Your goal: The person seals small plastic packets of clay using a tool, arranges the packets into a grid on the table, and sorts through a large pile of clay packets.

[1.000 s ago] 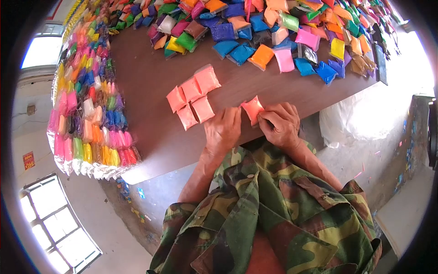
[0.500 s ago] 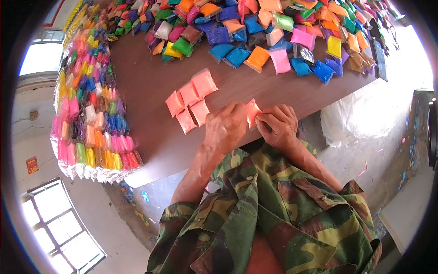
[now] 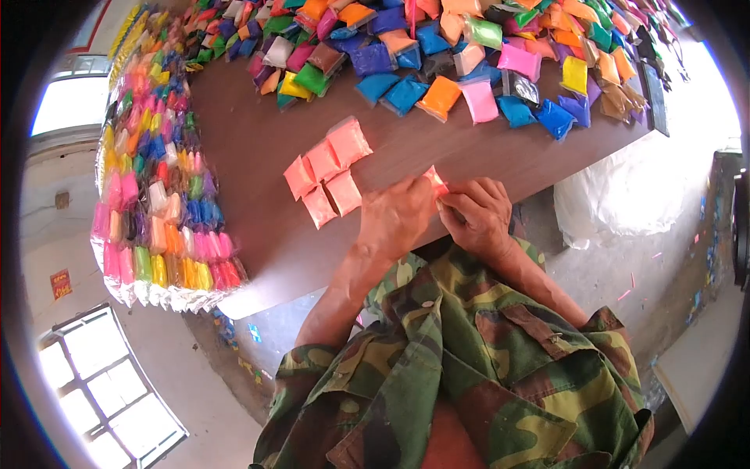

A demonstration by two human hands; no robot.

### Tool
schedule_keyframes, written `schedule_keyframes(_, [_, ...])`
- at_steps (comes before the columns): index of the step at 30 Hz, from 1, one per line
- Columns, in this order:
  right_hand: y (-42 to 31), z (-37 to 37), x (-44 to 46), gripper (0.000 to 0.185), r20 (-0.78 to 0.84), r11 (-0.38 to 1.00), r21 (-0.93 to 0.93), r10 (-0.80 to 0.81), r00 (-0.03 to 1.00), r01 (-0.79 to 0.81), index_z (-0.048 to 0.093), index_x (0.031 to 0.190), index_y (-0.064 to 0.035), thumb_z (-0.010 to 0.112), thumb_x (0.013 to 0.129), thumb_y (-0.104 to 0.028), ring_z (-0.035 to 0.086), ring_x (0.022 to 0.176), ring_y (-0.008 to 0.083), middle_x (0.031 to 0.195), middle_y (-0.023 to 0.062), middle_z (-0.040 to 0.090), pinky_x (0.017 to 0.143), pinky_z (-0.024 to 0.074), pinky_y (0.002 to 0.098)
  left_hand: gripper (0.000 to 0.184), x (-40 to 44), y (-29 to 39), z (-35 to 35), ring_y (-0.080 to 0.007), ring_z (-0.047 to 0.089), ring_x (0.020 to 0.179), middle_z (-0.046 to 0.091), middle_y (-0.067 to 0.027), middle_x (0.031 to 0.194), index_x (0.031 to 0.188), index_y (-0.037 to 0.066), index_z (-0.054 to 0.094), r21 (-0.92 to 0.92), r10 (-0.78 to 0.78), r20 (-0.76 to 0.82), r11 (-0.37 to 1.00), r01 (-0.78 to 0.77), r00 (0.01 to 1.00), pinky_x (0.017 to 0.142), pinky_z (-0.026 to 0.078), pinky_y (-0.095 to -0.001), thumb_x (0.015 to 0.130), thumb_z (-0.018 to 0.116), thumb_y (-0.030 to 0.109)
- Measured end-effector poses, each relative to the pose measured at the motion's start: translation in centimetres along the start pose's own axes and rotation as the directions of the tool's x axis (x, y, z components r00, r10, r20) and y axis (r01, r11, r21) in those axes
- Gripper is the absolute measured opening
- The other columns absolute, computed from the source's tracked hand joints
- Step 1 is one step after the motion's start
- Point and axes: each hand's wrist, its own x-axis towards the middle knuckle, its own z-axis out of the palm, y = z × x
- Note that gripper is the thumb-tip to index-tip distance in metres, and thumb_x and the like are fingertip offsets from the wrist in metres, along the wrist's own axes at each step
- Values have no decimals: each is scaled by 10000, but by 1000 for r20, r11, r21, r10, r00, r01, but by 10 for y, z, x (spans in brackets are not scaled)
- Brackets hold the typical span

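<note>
A small coral-pink packet [image 3: 435,179] is between my two hands near the table's front edge, partly hidden by them. My right hand [image 3: 475,213] is closed on its right side, thumb and finger pinched together. Against the packet's left side is my left hand [image 3: 397,215], its fingers curled inward; the fingertips are hidden, so its hold is unclear. To the left, several coral-pink packets [image 3: 322,161] lie flat in two rows on the brown table [image 3: 258,148].
A heap of colourful packets [image 3: 441,98] covers the table's far side. Rows of packed colourful packets [image 3: 160,211] line its left end. A white plastic bag [image 3: 617,199] hangs beyond the right edge. A window [image 3: 113,383] is at lower left.
My left hand has moved right, over the left part of the packet, and covers more of it than before. My right hand keeps its pinch in nearly the same place.
</note>
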Motion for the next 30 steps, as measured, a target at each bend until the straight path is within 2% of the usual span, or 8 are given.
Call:
schedule_keyframes(2, [0,-1,-1,156,9,1000,7,16,1000,-16,748,876,-153,869,786,-113,667,854,244,892,-16,705,770,481,393,110,3,-4,-2,-362,739,765,687,-113,866,919,83,615,114,-74,-2,991,73,997,638,580,-508,951,715,116])
schedule_keyframes(5, [-4,-3,4,145,11,999,33,14,1000,-15,752,874,-144,866,792,-112,667,853,253,891,-15,712,771,482,399,121,1,-14,-3,-359,737,739,707,-123,842,917,79,633,34,-154,-132,987,160,979,621,572,-496,973,727,131])
schedule_keyframes(8, [-8,-12,5,162,85,997,66,37,996,-42,790,979,-96,858,832,-95,712,918,280,1019,30,757,825,524,414,107,-17,-17,-3,-246,721,650,745,-127,808,933,25,719,-150,-241,-297,967,205,924,605,553,-372,976,789,92])
schedule_keyframes(11, [-22,-24,37,220,155,984,78,-170,973,159,804,1121,-75,816,905,-111,727,1097,301,1180,75,761,950,538,451,87,-44,-17,1,-151,672,635,727,-110,774,960,-10,735,-326,-378,-354,907,266,855,598,529,-315,967,805,42])
schedule_keyframes(14, [-9,-12,33,432,336,964,14,-256,906,267,717,1354,-67,788,942,-177,650,1313,276,1391,73,692,1099,482,461,106,-59,-19,2,-122,656,647,726,-99,778,956,-26,731,-339,-425,-339,887,312,839,595,525,-308,973,810,42])
schedule_keyframes(20, [-7,-13,8,621,476,967,-99,-161,865,235,607,1531,-58,768,972,-275,517,1509,283,1589,104,589,1263,357,504,111,-75,-14,5,-112,641,646,711,-95,777,956,-5,738,-438,-467,-344,847,301,815,591,516,-302,976,823,63])
schedule_keyframes(23, [-11,-14,12,682,553,965,-132,-118,825,226,572,1567,-63,765,970,-330,466,1556,280,1649,104,536,1291,314,502,112,-78,-16,16,-117,630,635,702,-93,768,962,1,738,-457,-464,-359,844,281,809,588,512,-301,975,827,67])
schedule_keyframes(30, [-14,-12,7,789,562,964,-166,-80,823,207,549,1585,-54,802,926,-407,439,1573,284,1674,113,504,1299,283,521,114,-75,-19,19,-175,659,622,708,-117,775,964,5,732,-484,-458,-401,841,242,793,582,525,-333,965,833,59])
